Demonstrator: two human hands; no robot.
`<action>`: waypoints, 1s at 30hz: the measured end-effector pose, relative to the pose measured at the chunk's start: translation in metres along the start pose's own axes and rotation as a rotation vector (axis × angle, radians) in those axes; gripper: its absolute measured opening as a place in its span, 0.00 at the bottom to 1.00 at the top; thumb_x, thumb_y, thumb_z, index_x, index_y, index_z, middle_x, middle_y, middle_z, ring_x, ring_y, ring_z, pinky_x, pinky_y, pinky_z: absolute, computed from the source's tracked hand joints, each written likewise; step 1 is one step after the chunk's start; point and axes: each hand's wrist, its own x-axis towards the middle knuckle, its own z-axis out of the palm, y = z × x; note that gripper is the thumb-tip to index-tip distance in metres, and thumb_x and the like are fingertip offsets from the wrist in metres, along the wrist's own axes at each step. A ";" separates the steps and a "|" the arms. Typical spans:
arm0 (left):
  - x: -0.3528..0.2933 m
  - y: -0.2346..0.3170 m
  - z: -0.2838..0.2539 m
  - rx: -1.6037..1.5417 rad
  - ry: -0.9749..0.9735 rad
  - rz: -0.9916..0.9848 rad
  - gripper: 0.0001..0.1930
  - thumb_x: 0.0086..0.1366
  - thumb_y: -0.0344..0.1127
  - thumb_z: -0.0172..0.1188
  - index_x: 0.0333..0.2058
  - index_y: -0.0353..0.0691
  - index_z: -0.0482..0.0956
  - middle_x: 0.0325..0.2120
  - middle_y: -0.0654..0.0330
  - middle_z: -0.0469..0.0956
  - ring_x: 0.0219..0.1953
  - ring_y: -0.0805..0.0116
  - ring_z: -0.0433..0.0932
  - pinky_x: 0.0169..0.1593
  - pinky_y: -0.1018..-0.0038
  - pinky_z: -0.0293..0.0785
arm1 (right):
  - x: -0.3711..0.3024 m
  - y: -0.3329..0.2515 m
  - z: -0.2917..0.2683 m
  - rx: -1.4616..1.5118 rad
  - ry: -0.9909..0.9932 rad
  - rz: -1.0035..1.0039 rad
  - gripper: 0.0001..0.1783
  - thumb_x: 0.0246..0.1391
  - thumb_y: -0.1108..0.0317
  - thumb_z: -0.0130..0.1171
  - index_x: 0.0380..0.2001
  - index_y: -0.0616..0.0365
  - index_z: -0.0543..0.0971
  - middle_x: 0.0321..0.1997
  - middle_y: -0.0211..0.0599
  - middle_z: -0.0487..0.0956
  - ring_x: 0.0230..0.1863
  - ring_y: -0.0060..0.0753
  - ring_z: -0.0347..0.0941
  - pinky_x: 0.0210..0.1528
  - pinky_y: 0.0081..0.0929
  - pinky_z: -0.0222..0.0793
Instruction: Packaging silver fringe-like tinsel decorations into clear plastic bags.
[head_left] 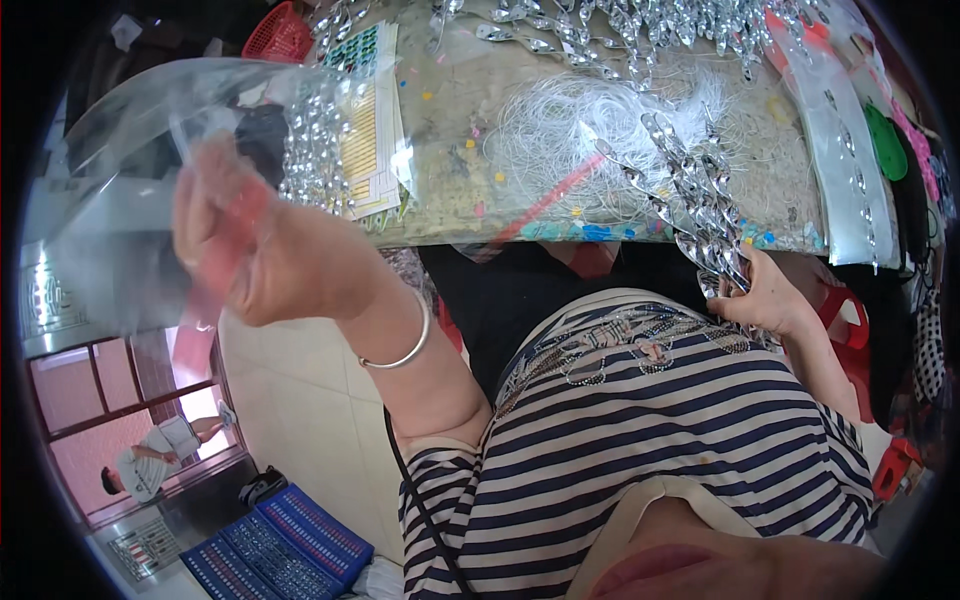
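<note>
My left hand (300, 260) is raised at the left, its fingers curled and partly blurred. It grips a clear plastic bag (120, 120) with a red strip (228, 245) across it; the film billows out beyond the fingers. At the table's near edge, my right hand (770, 295) is closed round a bunch of shiny silver twisted spirals (690, 180), which rise over the tabletop. Under and behind them spreads a tangle of thin white thread (560, 125).
The worn table (450, 190) carries more silver spirals (560, 40) along its far side and a printed sheet (370, 130) at left. Clear packaging (840, 150) hangs over the right edge near a green object (885, 140). A red basket (278, 35) stands far left. Another person (160, 455) is at lower left.
</note>
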 end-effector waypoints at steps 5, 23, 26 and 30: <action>0.009 -0.001 0.008 -0.144 0.012 0.082 0.10 0.66 0.30 0.59 0.37 0.26 0.77 0.35 0.49 0.79 0.32 0.63 0.81 0.35 0.77 0.81 | 0.001 0.007 -0.002 -0.006 -0.012 0.027 0.26 0.39 0.72 0.66 0.44 0.64 0.71 0.25 0.29 0.74 0.22 0.18 0.70 0.24 0.20 0.66; -0.018 0.013 0.038 -0.566 -0.399 -0.869 0.09 0.66 0.34 0.60 0.38 0.33 0.78 0.20 0.60 0.77 0.13 0.81 0.66 0.17 0.86 0.55 | 0.004 0.006 0.001 0.001 0.011 -0.018 0.21 0.38 0.70 0.66 0.38 0.64 0.72 0.24 0.30 0.74 0.21 0.19 0.69 0.25 0.21 0.67; -0.013 -0.007 0.033 -0.566 -0.480 -0.940 0.10 0.67 0.34 0.60 0.39 0.32 0.80 0.17 0.62 0.76 0.12 0.83 0.61 0.17 0.86 0.53 | 0.001 0.008 0.000 -0.011 0.017 -0.015 0.21 0.38 0.70 0.67 0.38 0.64 0.72 0.24 0.30 0.74 0.21 0.19 0.70 0.25 0.22 0.67; -0.012 -0.023 0.020 -0.358 -0.540 -0.826 0.11 0.66 0.30 0.60 0.45 0.31 0.80 0.18 0.61 0.76 0.12 0.84 0.63 0.16 0.86 0.54 | 0.001 0.004 -0.001 -0.015 0.010 0.014 0.21 0.38 0.70 0.67 0.37 0.63 0.72 0.24 0.30 0.74 0.21 0.19 0.70 0.25 0.22 0.67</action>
